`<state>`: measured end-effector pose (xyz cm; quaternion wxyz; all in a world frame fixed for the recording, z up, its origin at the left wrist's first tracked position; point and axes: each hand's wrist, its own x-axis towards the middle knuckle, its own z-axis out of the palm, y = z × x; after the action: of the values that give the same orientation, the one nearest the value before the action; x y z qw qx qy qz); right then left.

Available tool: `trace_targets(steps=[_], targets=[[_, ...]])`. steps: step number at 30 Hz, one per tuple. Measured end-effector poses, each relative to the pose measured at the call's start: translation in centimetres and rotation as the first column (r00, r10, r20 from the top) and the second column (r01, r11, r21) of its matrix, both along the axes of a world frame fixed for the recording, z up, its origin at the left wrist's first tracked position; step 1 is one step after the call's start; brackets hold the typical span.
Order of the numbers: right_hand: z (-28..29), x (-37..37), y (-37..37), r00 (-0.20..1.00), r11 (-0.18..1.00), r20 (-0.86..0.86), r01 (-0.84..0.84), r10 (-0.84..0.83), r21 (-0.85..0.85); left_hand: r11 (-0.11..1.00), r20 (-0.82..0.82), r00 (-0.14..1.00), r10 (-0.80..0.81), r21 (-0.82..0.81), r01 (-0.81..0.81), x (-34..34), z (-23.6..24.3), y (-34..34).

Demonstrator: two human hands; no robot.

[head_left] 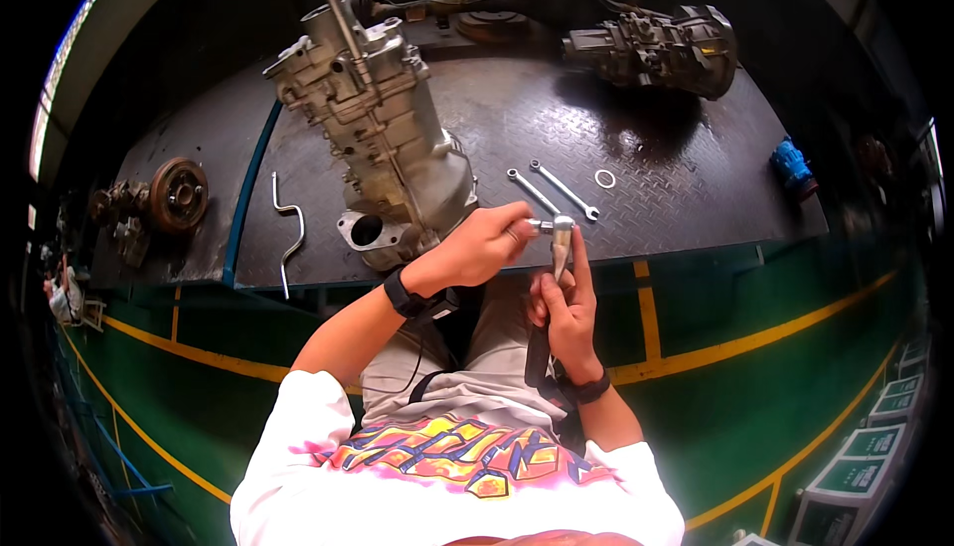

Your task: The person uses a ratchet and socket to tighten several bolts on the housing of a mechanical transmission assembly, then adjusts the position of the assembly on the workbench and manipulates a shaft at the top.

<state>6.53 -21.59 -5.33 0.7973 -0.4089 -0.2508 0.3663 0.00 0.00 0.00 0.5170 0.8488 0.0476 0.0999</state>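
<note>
Ratchet (561, 246) — held between both hands (475, 248) (569, 325).

Held head-forward, the silver ratchet wrench (562, 250) has a dark handle.

Mechanical workshop — vehicle-parts kind, judged by its contents. Fittings: broad dark workbench topped with raised-pattern steel plate (686, 203); smooth green floor (735, 412), crossed by straight yellow painted stripes (648, 322). Machinery on the bench: one large grey cast-metal gearbox housing (393, 134), near the front edge; one smaller dark-grey metal gearbox (651, 52), toward the back right; one rust-brown round metal drum (179, 195), at the left; one bright blue component (792, 164), at the right. Hand tools: two slim silver metal spanners (564, 189), lying side by side; one silver ratchet wrench (561, 247), in hand. Lower right: white-and-green boxes (853, 473) — set in a row
</note>
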Motion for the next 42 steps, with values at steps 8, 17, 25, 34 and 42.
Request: trace_targets(steps=[8,17,25,34,42], targets=[[-0.1,6.2,-3.0,0.876,0.877,0.047,0.477,-0.479,0.05,0.803,-0.02,0.991,0.132,0.589,-0.095,6.6,-8.3,0.9],[-0.7,6.3,-4.5,0.768,0.771,-0.179,0.633,-0.615,0.069,0.703,-0.048,0.972,0.23,0.699,-0.132,9.2,-16.9,2.4],[0.3,6.6,-3.0,0.69,0.685,-0.168,0.723,-0.705,0.093,0.872,0.04,0.997,0.072,0.483,-0.082,3.1,-9.8,-4.2],[3.5,7.5,0.8,0.681,0.641,-0.174,0.73,-0.711,0.237,0.813,-0.19,0.797,-0.573,-0.251,0.525,-2.4,-3.6,-10.2],[4.0,5.1,3.5,0.732,0.686,-0.001,0.64,-0.682,0.347,0.921,-0.111,0.938,-0.329,-0.258,0.293,-4.6,-4.8,-11.4]])
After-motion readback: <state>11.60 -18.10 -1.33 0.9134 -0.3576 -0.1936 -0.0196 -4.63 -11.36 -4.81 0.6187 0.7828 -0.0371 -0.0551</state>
